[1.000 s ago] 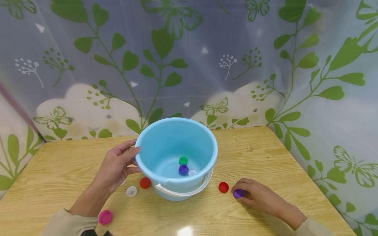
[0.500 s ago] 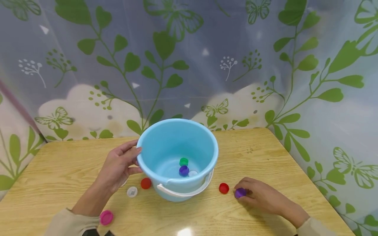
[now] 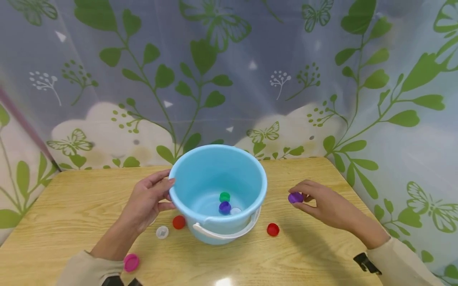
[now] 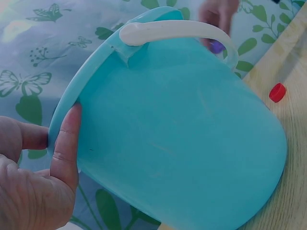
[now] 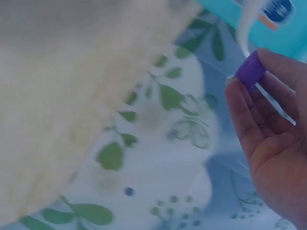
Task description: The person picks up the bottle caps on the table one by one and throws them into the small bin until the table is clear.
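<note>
A light blue bucket (image 3: 218,163) with a white handle (image 3: 229,234) stands tilted toward me on the table. My left hand (image 3: 146,198) grips its rim on the left side, and the left wrist view shows the fingers curled over that rim (image 4: 64,120). Inside the bucket lie a green cap (image 3: 224,197), a dark purple cap (image 3: 224,207) and a whitish cap (image 3: 235,211). To the right of the bucket, my right hand (image 3: 322,202) pinches a purple bottle cap (image 5: 251,71) between thumb and fingers, raised above the tabletop.
On the wooden table (image 3: 89,198), a red cap (image 3: 273,229) lies right of the bucket. Left of it are an orange-red cap (image 3: 179,222), a white cap (image 3: 162,232) and a pink cap (image 3: 131,262). Another pale cap is mostly hidden by my left hand. A patterned curtain (image 3: 229,79) hangs behind.
My right hand has lifted the purple bottle cap off the table and moved it up and slightly away from me. The left hand still holds the bucket's rim.
</note>
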Demonstrator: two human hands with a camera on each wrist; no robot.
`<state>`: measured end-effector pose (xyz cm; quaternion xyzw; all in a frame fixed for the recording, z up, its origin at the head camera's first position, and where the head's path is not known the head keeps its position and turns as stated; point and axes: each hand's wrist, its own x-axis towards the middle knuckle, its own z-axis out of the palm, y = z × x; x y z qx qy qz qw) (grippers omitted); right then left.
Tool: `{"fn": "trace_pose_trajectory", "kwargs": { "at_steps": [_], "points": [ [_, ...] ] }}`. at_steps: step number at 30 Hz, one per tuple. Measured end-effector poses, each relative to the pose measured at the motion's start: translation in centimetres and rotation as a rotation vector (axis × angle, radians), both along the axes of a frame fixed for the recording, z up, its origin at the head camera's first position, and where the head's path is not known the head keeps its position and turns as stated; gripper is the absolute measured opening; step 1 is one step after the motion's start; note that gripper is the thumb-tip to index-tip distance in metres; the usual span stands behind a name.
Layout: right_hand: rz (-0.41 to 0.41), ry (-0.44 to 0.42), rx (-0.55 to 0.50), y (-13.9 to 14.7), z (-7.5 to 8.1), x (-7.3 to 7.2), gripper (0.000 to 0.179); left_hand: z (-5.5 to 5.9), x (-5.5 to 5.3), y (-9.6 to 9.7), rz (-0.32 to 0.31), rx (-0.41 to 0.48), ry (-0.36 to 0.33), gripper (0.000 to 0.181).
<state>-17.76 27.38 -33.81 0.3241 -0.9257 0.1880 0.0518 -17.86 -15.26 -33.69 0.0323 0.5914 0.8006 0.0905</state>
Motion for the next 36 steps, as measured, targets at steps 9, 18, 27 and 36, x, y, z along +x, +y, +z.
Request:
{"fn": "trace_pose_trajectory", "kwargs": {
  "at_steps": [9,18,27,36],
  "points": [
    [0.041,0.162,-0.074,-2.7,4.8,-2.4,0.028,0.0,0.1,-0.1,0.0,0.0,-0.003,0.05],
    [0.155,0.128,-0.18,-7.1,7.6,-4.0,0.028,-0.1,0.0,-0.2,0.001,-0.001,0.001,0.049],
    [0.29,0.045,-0.206,-11.2,6.8,-5.7,0.029,0.0,-0.2,0.0,0.001,-0.013,-0.004,0.048],
    [0.344,-0.051,-0.078,-15.1,5.6,-6.6,0.03,0.0,-0.2,-0.2,0.004,-0.009,-0.008,0.048]
  ]
}}
